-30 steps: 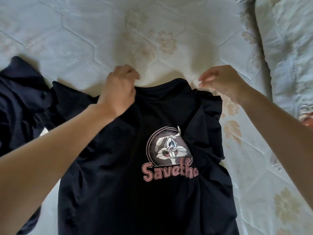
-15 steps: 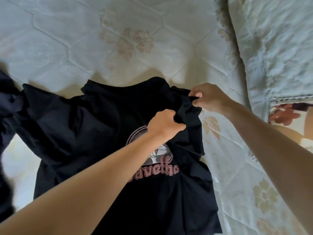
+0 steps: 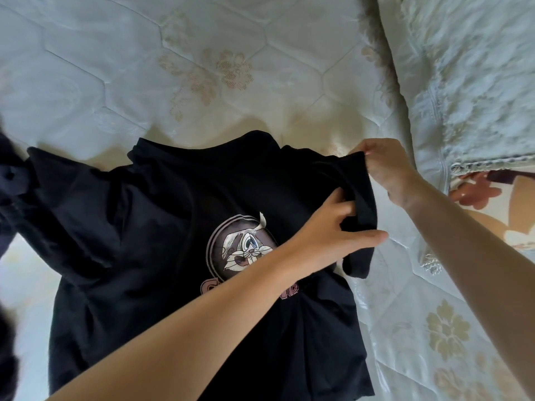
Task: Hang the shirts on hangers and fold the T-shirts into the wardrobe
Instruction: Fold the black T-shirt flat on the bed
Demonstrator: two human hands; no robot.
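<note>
The black T-shirt point(image 3: 139, 227) lies face up on the bed point(image 3: 202, 68). At three o'clock, the right hand point(image 3: 388, 169) pinches the sleeve edge while the left hand point(image 3: 333, 227), fingers spread, holds its hem. Pull the sleeve taut and flat before folding.

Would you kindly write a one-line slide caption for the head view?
Both hands spread a black T-shirt on a quilted mattress: right hand pinches the sleeve's edge, left hand grips it lower.
</note>
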